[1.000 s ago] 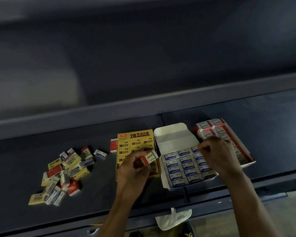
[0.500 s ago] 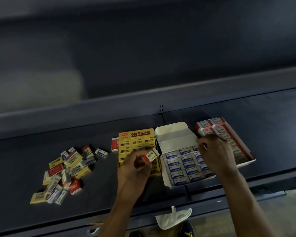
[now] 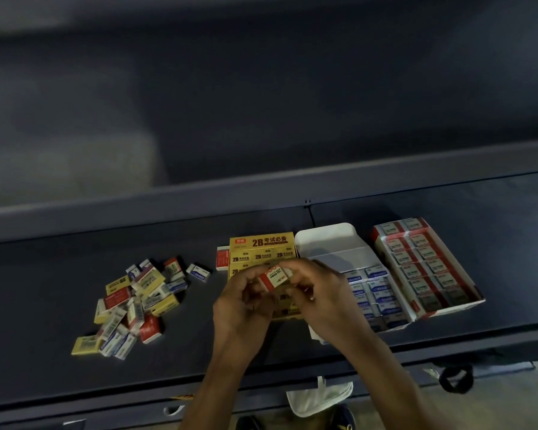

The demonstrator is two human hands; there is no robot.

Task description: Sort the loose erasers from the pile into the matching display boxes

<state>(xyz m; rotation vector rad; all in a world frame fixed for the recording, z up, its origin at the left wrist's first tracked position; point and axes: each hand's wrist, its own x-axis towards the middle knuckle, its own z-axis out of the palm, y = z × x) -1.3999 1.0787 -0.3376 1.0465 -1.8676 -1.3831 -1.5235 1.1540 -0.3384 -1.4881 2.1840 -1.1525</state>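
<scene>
Left hand (image 3: 243, 305) and right hand (image 3: 323, 301) pinch one red 2B eraser (image 3: 275, 276); the red display box (image 3: 451, 308) lies rightward, nearer the right hand.

Your left hand (image 3: 243, 305) and right hand (image 3: 323, 296), both pinching the eraser (image 3: 275, 276), cover the front half of the yellow box (image 3: 263, 248), so you cannot tell how full it is there. Your right wrist hides the near left corner of the white box (image 3: 333, 243). The small print in the pile (image 3: 131, 302) and the red box (image 3: 448, 308) is unreadable. Both forearms run off the bottom edge. A white object (image 3: 319, 398) under the shelf (image 3: 44, 352) is half hidden and too unclear to name. Everything beyond the rear rail (image 3: 168, 197) is blurred.
</scene>
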